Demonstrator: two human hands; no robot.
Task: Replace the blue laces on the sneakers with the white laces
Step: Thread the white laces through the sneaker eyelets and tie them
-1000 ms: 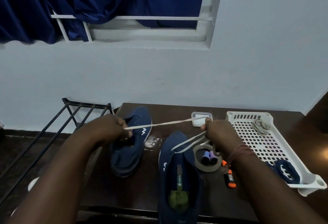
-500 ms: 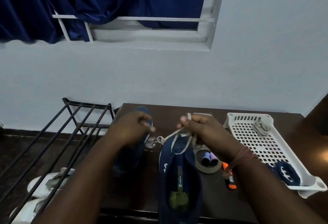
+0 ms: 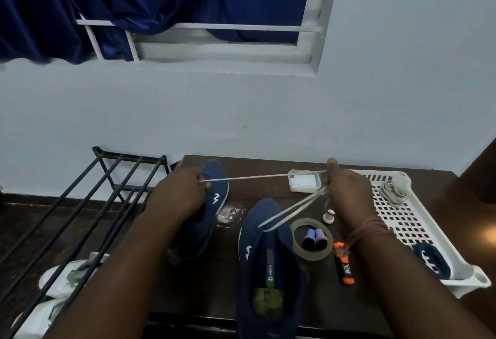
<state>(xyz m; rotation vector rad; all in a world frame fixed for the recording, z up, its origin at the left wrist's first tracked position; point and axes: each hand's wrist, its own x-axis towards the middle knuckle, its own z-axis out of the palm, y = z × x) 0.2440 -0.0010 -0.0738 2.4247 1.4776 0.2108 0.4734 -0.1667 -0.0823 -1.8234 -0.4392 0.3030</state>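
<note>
Two navy sneakers stand on the dark table. The near sneaker (image 3: 269, 263) points away from me; a white lace (image 3: 290, 211) runs from its front eyelets up to my right hand (image 3: 349, 193), which grips it. From there the lace stretches taut leftward to my left hand (image 3: 179, 193), which pinches its end over the far sneaker (image 3: 214, 193). A coiled white lace (image 3: 392, 191) and a bundled blue lace (image 3: 432, 259) lie in the white perforated tray (image 3: 397, 227).
On the table (image 3: 214, 285) lie a tape ring (image 3: 311, 239) with two small spools inside, an orange-and-black marker (image 3: 345, 266), a small white knob (image 3: 329, 215), a white box (image 3: 304, 182) and a crumpled clear wrapper (image 3: 229, 214). A black metal rack (image 3: 88, 204) stands left, above white shoes (image 3: 57, 282).
Half a second ago both hands were close together over the near sneaker's toe. They have moved apart, pulling the white lace taut between them.
</note>
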